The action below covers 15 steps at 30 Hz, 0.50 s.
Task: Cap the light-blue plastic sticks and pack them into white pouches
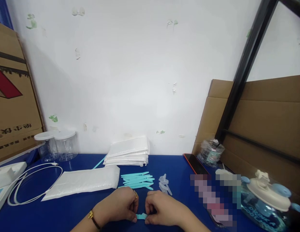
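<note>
Near the front edge of the blue table, my left hand (120,203) and my right hand (164,207) pinch the two ends of a small turquoise piece (141,216), which shows between their fingertips. Just beyond my left hand lies a pile of turquoise sticks (137,180). Several small translucent plastic pieces (164,184) lie to the right of that pile, past my right hand. A white padded sheet (84,181) lies flat to the left.
A stack of white packets (128,151) rests against the wall. Two clear jars (66,146), a white cable (35,167) and a white device (7,177) are left. On the right are a phone (196,165), a wrapped jar (211,152) and a blue bottle (266,206).
</note>
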Available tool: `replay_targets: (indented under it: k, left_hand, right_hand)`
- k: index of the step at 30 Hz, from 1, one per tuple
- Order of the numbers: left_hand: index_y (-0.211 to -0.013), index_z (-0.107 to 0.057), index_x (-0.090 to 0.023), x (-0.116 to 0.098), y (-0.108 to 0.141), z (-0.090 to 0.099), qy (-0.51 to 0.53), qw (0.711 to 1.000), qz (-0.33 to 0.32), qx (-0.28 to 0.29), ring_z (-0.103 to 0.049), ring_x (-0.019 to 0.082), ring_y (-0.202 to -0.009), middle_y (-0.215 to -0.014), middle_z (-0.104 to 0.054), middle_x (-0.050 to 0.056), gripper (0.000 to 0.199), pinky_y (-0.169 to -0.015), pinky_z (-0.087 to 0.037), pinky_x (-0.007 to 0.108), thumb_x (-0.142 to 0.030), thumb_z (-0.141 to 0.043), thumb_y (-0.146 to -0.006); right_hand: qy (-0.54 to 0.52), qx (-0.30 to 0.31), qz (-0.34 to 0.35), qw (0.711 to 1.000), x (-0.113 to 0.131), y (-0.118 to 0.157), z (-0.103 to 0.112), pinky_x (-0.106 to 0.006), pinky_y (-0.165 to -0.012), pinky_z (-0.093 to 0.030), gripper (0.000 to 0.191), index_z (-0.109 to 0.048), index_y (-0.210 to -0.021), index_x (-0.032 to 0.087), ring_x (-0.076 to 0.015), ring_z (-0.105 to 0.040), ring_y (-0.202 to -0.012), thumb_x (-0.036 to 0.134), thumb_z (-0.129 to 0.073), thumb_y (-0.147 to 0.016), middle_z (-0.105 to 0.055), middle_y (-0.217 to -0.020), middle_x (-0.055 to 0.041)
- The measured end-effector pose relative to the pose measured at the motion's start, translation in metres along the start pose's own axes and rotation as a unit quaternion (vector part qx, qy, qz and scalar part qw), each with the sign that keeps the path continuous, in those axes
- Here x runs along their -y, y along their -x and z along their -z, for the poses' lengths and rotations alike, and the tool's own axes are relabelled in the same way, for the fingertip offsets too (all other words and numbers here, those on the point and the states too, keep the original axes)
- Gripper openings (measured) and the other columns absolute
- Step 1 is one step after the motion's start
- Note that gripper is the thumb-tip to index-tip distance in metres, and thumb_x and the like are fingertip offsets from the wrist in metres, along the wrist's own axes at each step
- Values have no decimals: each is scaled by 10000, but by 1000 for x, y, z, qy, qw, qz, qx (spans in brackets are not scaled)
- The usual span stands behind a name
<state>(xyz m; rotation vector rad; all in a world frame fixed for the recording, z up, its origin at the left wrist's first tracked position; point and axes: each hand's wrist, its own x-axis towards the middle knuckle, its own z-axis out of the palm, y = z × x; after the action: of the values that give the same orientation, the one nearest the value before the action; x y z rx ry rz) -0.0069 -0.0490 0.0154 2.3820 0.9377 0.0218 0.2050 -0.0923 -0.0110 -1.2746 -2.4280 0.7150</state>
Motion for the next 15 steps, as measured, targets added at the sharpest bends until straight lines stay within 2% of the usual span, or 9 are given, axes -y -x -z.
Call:
replay_targets:
  k: [4,8,12,15]
  left_hand:
    - [-716,-675,-242,2,-4,4,6,1000,10,-13,-533,113,-573,-637,-627,-58,76,-479,-308,208,-290,-679,-658]
    - [-731,-674,-228,5,-10,9,19,999,17,-45,-530,114,-573,-633,-622,-48,101,-487,-318,205,-313,-663,-678]
    - [-757,-670,-223,7,-21,-1,40,999,-6,-36,-549,118,-587,-659,-641,-38,129,-509,-343,202,-335,-660,-694]
    - [-781,-666,-223,7,-26,-8,21,999,-16,-46,-561,127,-622,-712,-649,-27,169,-537,-371,204,-366,-678,-690]
  right_hand:
    - [-6,15,-18,1000,-6,3,10,-176,-498,-305,145,-634,-710,194,-99,-477,-608,294,-730,-664,-541,-657,42]
    - [-43,-41,-78,995,-28,18,37,-176,-504,-325,116,-608,-674,171,-94,-484,-583,240,-702,-672,-564,-664,34]
    - [-87,-60,-154,982,-55,31,52,-185,-487,-340,160,-590,-660,160,-96,-468,-535,274,-702,-656,-556,-599,40]
    - [-89,-47,-169,980,-64,32,56,-197,-482,-342,204,-604,-661,157,-105,-474,-521,326,-717,-640,-554,-567,42]
